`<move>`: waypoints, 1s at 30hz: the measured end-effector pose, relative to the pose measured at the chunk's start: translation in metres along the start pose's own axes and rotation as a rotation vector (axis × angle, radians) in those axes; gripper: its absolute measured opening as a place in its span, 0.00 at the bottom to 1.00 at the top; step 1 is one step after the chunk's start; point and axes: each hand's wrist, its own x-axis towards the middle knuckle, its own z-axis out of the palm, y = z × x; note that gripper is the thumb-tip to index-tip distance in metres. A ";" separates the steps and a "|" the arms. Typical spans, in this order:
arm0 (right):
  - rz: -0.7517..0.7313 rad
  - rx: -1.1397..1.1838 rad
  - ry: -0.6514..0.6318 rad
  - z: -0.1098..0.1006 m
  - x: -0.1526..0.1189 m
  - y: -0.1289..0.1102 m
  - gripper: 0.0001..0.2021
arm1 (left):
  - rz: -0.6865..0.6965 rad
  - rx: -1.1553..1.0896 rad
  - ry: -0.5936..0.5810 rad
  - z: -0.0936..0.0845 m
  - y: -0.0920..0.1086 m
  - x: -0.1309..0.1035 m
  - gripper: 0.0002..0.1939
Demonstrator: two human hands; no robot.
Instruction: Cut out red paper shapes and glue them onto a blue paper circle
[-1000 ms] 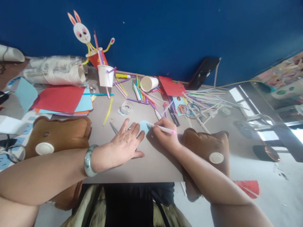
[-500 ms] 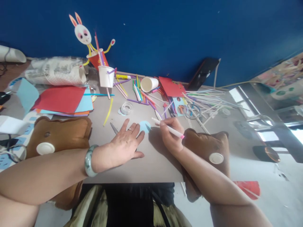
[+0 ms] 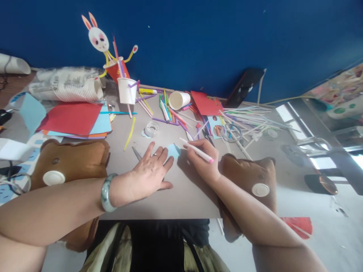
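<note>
1. The right hand (image 3: pixel 202 158) grasps a white marker (image 3: pixel 200 152) between thumb and fingers, its pink end toward the palm side and its tip near the right side of a light blue paper piece (image 3: pixel 173 150).
2. The left hand (image 3: pixel 151 166) is unclenched, palm down with fingers spread on the table (image 3: pixel 176 202); its fingertips are at the left side of the blue paper piece. A bangle (image 3: pixel 107 192) circles the wrist.
3. The blue paper piece lies between the two hands, about midway from the table's near edge to its far edge.
4. Scissors (image 3: pixel 136 153) show just beside the left hand, partly hidden by it. Beyond them, toward the far edge, lies a clear tape roll (image 3: pixel 151 129), with a curved yellow stem (image 3: pixel 129 134) to its left.
5. Farther out, scattered pens (image 3: pixel 164 110) surround a paper cup (image 3: pixel 179 100) lying on its side near the far edge; red paper (image 3: pixel 206 103) and a heap of thin sticks (image 3: pixel 252 121) lie to the right.
6. Near the far left corner are stacked coloured sheets (image 3: pixel 70 118) and bagged cups (image 3: pixel 68 85). Right of those, along the far edge, are a white cup (image 3: pixel 127 90) and a rabbit figure (image 3: pixel 98 39).
</note>
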 end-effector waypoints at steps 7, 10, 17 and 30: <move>-0.015 -0.026 -0.080 0.001 -0.001 0.004 0.05 | -0.005 -0.022 -0.003 0.000 0.000 0.001 0.42; -0.041 -0.052 -0.113 0.003 -0.002 0.005 0.04 | -0.004 -0.015 -0.009 0.000 0.000 0.001 0.41; -0.047 -0.068 -0.178 0.004 -0.002 0.003 0.02 | -0.001 -0.007 -0.014 -0.002 0.000 0.001 0.41; -0.070 -0.067 -0.103 0.002 -0.003 0.001 0.02 | -0.008 0.001 -0.001 -0.001 0.001 0.001 0.42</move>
